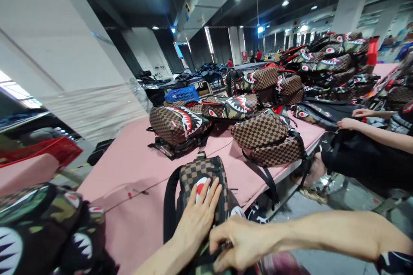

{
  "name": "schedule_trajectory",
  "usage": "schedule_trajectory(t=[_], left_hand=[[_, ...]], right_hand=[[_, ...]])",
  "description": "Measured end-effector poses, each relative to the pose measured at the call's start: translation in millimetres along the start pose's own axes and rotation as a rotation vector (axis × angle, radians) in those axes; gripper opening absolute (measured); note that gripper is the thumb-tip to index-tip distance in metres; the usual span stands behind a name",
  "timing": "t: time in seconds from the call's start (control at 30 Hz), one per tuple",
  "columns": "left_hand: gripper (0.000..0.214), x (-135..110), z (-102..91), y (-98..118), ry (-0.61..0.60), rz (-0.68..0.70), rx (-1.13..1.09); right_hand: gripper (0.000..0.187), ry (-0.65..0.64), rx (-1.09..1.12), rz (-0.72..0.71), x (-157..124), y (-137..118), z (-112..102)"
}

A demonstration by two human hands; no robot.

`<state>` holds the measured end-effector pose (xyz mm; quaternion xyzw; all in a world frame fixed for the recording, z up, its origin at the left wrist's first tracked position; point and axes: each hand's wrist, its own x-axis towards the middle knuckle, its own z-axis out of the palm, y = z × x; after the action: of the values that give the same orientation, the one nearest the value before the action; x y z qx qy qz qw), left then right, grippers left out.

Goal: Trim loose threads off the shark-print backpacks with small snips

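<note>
A brown checkered backpack [187, 175] with a red-and-white eye patch lies in front of me, its black strap on the left side. My left hand [198, 210] rests flat on its front, fingers stretched out, partly covering the eye patch. Lower down, my right hand [240, 240] is closed at the backpack's camouflage part, thumb and fingers bent together. A small dark piece shows between those fingers, too unclear to name. The backpack's lower end is hidden by my hands and the frame edge.
Checkered shark-face backpacks [269, 137] lie across the pink table [135, 154], with a tall pile [332, 60] at back right. Camouflage bags [41, 223] sit at lower left. A co-worker's hands [350, 123] touch a bag on the right. Behind stands a blue basket [182, 93].
</note>
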<state>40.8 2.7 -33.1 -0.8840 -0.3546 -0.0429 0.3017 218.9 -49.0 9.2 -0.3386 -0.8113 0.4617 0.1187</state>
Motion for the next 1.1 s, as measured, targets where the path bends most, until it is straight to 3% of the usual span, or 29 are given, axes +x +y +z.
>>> schedule_trajectory(t=[0.1,0.2,0.27,0.37,0.5,0.6,0.7,0.77,0.83,0.93,1.1], left_hand=[[0.058,2,-21.7,-3,-0.119,-0.061,-0.175],[0.053,-2,-39.3,-19,-0.136,-0.057,-0.475],[0.037,-15,-50.8,-28,-0.117,-0.12,-0.708],[0.032,-39,-74.8,-24,-0.148,-0.177,-0.918],[0.057,-59,-97.1,-6,-0.31,-0.158,-0.879],[0.057,-60,-99.1,3,-0.338,-0.215,-0.849],[0.04,-63,-95.4,17,-0.265,-0.31,-0.786],[0.022,-71,-91.5,34,-0.172,-0.373,-0.679],[0.005,-84,-86.4,55,-0.037,-0.427,-0.548],[0.016,-107,-80.1,81,0.138,-0.457,-0.448],[0.02,-127,-79.9,84,0.096,-0.38,-0.488]], right_hand=[[0.013,0.099,-0.002,-0.109,-7,4,0],[0.015,0.127,-0.069,-0.135,-14,11,-6],[0.015,0.125,-0.104,-0.166,-16,15,-10],[0.018,0.121,-0.156,-0.199,-20,16,-13],[0.032,0.09,-0.281,-0.156,-22,9,-12],[0.031,0.114,-0.34,-0.117,-21,2,-9],[0.019,0.196,-0.44,-0.128,-23,-1,2],[0.003,0.293,-0.637,-0.194,-26,3,17],[0.016,0.41,-0.85,-0.328,-30,10,35],[0.024,0.547,-0.964,-0.536,-36,23,59],[0.018,0.538,-0.95,-0.626,-41,32,72]])
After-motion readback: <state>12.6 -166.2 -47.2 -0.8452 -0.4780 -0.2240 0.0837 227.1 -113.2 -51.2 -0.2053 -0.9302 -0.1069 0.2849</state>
